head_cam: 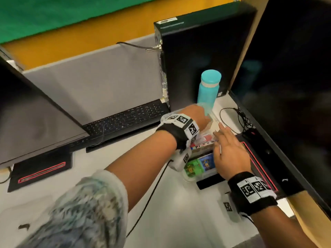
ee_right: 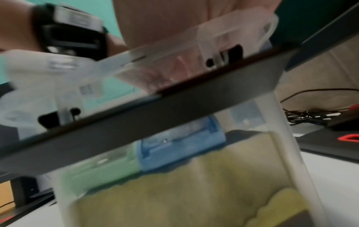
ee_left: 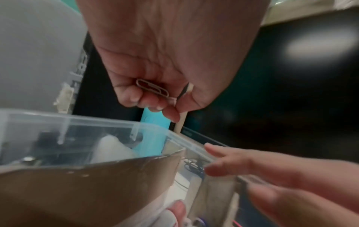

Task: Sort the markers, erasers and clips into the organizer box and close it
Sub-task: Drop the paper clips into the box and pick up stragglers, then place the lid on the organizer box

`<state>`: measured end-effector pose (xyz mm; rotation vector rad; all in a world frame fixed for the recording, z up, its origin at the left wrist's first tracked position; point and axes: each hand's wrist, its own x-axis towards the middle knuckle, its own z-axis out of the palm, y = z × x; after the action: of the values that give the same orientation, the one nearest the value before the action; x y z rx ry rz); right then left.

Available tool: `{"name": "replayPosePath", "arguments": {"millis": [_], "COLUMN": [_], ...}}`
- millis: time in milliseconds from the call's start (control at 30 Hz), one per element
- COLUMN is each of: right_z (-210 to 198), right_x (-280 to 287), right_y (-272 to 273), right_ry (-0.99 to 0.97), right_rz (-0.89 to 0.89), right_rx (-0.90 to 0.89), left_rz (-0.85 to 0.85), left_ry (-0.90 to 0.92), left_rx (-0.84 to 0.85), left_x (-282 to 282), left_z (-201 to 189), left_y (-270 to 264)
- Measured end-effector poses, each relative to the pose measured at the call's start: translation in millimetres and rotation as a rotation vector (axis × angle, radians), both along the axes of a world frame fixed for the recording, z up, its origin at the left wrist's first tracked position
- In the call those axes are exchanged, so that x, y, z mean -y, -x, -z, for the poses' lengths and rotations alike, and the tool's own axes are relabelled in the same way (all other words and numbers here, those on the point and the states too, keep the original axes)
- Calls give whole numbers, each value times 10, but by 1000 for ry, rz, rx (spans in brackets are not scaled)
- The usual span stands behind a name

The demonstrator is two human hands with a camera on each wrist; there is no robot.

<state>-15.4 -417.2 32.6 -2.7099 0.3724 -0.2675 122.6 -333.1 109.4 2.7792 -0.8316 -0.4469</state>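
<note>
- Already standing at the desk's back right: two black monitors [head_cam: 206, 56], with a black keyboard [head_cam: 125, 120] lying to the left on the white desk [head_cam: 170, 212].
- Rising just behind the hands: a teal bottle [head_cam: 208, 88], upright against the monitor.
- Sitting on the desk between both wrists: the clear organizer box [ee_left: 101, 127], lid not on, with a brown divider [ee_left: 87, 184] crossing its inside.
- Lying inside the box: a red-capped marker [head_cam: 206, 138] near the far end, green and blue erasers [head_cam: 198, 166] at the near end.
- Hovering over the box's far end: the left hand [head_cam: 198, 115], fingers curling round a paper clip [ee_left: 152, 87] held in the palm.
- Resting flat along the box's right rim: the right hand [head_cam: 231, 156], fingers straight and gripping nothing.
</note>
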Motion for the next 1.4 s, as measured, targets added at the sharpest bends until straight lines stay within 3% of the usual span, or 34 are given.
{"name": "replayPosePath", "arguments": {"millis": [300, 500, 700, 833, 967, 1067, 1167, 1300, 1400], "right_z": [-47, -42, -126, -324, -272, 42, 452, 698, 795], "right_x": [11, 15, -31, -553, -1540, -2387, -3124, -3874, -4292], "right_y": [34, 33, -2, -65, -147, -135, -103, -55, 6], "right_ry": [-9, 17, -9, -25, -174, -269, -187, 57, 172], "right_rz": [15, 4, -10, -38, -328, -595, -817, -935, -1004], "right_rx": [-54, -62, -97, 73, 162, -128, -410, -471, -444], "left_rz": [191, 22, 9, -164, -469, -765, -1071, -1275, -1345], "left_ry": [-196, 98, 332, 242, 129, 82, 29, -105, -76], "left_rx": [15, -31, 110, 190, 199, 183, 113, -8, -132], "left_x": [238, -54, -1397, -2652, -3916, -4740, -5353, -5849, -6061], "left_z": [485, 211, 259, 527, 743, 908, 1015, 1120, 1249], "left_y": [-374, -99, 450, 872, 1278, 1628, 1911, 2067, 2074]}}
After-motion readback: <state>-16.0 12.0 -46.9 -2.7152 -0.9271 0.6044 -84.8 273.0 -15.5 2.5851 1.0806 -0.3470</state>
